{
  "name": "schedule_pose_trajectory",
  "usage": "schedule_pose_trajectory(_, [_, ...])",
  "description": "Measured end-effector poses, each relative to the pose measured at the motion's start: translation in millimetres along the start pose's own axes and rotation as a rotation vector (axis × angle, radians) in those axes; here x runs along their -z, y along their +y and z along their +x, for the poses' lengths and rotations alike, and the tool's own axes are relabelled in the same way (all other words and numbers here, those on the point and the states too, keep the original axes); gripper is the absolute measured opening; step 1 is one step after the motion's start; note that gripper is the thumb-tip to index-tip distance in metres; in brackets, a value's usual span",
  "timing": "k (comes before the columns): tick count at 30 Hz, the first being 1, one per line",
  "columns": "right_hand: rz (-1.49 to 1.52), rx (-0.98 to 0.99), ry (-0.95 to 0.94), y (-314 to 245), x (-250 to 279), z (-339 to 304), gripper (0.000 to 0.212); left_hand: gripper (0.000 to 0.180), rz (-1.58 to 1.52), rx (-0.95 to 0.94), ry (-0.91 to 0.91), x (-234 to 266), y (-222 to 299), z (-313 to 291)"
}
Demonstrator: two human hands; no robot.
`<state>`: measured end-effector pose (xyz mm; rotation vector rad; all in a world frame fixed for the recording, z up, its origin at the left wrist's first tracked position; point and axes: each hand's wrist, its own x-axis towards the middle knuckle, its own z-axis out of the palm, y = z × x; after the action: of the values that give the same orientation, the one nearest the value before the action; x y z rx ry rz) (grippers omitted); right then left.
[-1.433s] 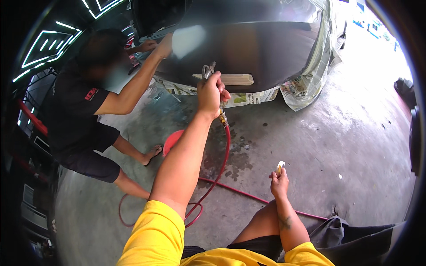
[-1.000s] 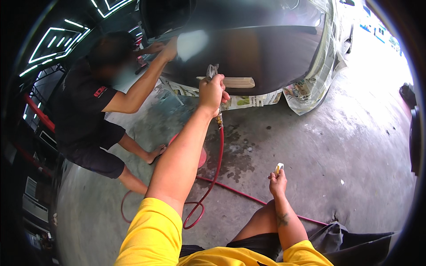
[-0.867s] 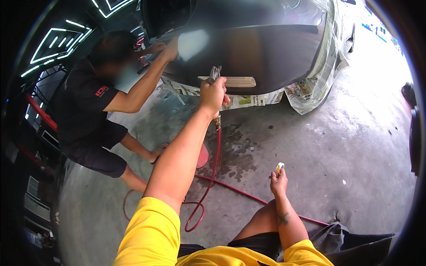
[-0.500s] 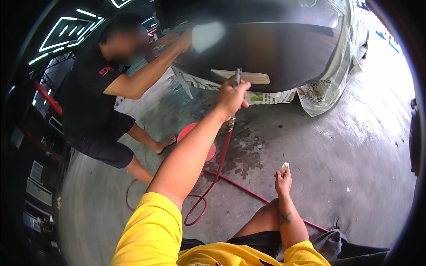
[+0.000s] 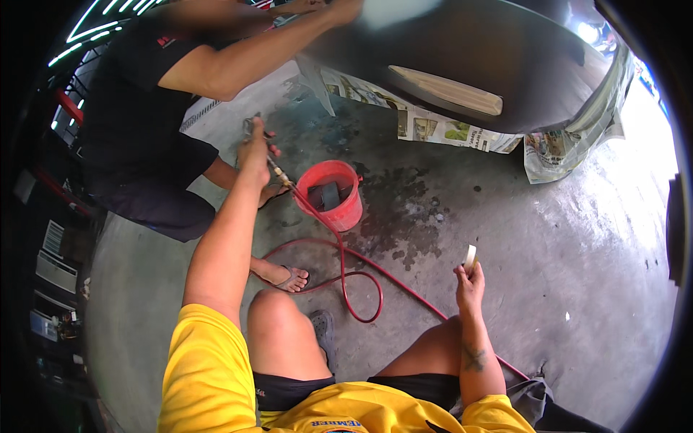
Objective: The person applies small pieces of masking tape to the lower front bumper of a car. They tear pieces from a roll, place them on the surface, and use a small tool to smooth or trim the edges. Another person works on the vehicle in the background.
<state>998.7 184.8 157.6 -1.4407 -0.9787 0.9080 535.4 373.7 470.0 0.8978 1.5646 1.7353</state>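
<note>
My left hand (image 5: 254, 155) is stretched forward at the left, closed around an air blow gun (image 5: 250, 125). A brass fitting at the gun's lower end joins a red hose (image 5: 342, 267) that trails down to the floor. At the right, my right hand (image 5: 471, 289) pinches a narrow roll of pale masking tape (image 5: 470, 257) above my knee. Ahead of me is a dark grey car bumper (image 5: 462, 43), with a long tape-covered strip (image 5: 449, 90) low on it. Newspaper masking (image 5: 440, 131) hangs along its lower edge.
A red bucket (image 5: 355, 213) with dark grey pieces inside stands near my left hand. A co-worker in dark clothes (image 5: 137, 130) crouches at the left, reaching to the bumper beside a whitish patch (image 5: 397, 11). Wet spots (image 5: 404, 209) mark the concrete floor.
My left hand has swung left and back from the bumper's strip with the blow gun, uncovering the bucket. The view has tilted down. My right hand still holds the tape.
</note>
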Motion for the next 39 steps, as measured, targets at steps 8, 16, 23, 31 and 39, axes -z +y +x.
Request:
schedule_pose_trajectory(8, [0.138,-0.125,0.172,9.9,86.2,-20.4,0.03,0.032,-0.074,0.064,-0.239,-28.7,35.9,109.5])
schedule_pose_trajectory(16, [-0.141,-0.274,0.49,-66.8,111.2,-86.6,0.01,0.035,-0.095,0.059,-0.345,-72.0,45.7,194.9])
schedule_pose_trajectory(23, [-0.321,-0.274,0.533,-112.2,85.4,-149.1,0.01,0.057,-0.159,0.077,-0.524,-85.1,28.8,244.5])
schedule_pose_trajectory(31, [-0.379,-0.314,0.621,-79.8,134.2,-183.0,0.014,0.052,-0.236,-0.018,-0.558,-124.8,44.8,237.0])
schedule_pose_trajectory(39, [-0.38,-0.323,0.537,-83.2,127.7,-161.7,0.009,0.051,-0.24,0.029,-0.426,-127.7,49.8,251.7])
